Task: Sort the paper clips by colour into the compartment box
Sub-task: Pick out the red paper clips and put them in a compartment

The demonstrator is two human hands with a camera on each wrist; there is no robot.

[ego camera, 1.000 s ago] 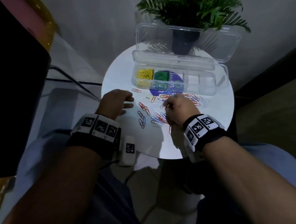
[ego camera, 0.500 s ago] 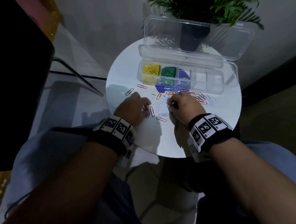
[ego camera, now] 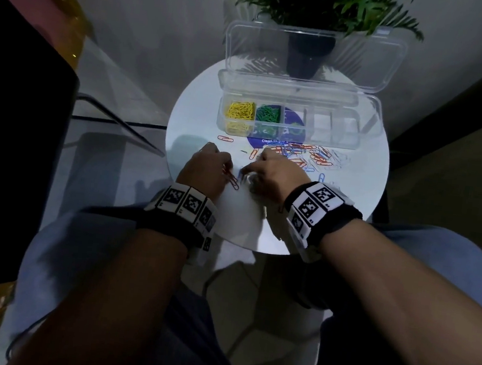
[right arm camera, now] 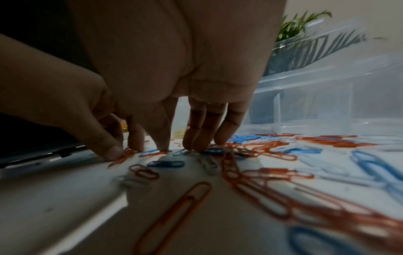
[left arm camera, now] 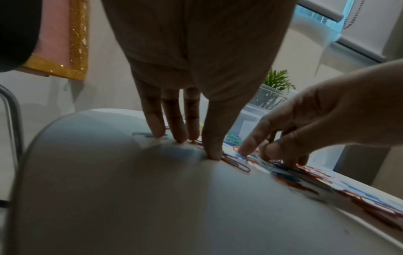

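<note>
A clear compartment box [ego camera: 289,137] stands open at the back of the round white table [ego camera: 236,214]. Yellow clips [ego camera: 240,111] fill its leftmost cell and green clips [ego camera: 267,113] the second. Loose red, blue and white clips [ego camera: 311,157] lie in front of it. My left hand [ego camera: 223,165] has straight fingers on the table, with the thumb pressing a few red clips [left arm camera: 235,163]. Close beside it, my right hand [ego camera: 249,173] sets its fingertips [right arm camera: 196,145] on mixed clips [right arm camera: 209,151]. Neither hand lifts anything.
A potted plant [ego camera: 310,50] stands behind the box's raised lid [ego camera: 315,56]. A dark chair [ego camera: 13,158] is at the left, and my knees are under the table's near edge. The box's right cells [ego camera: 337,127] look empty.
My left hand came rightward from the table's left side onto the red clips. My right hand shifted left, so the two hands now work almost touching.
</note>
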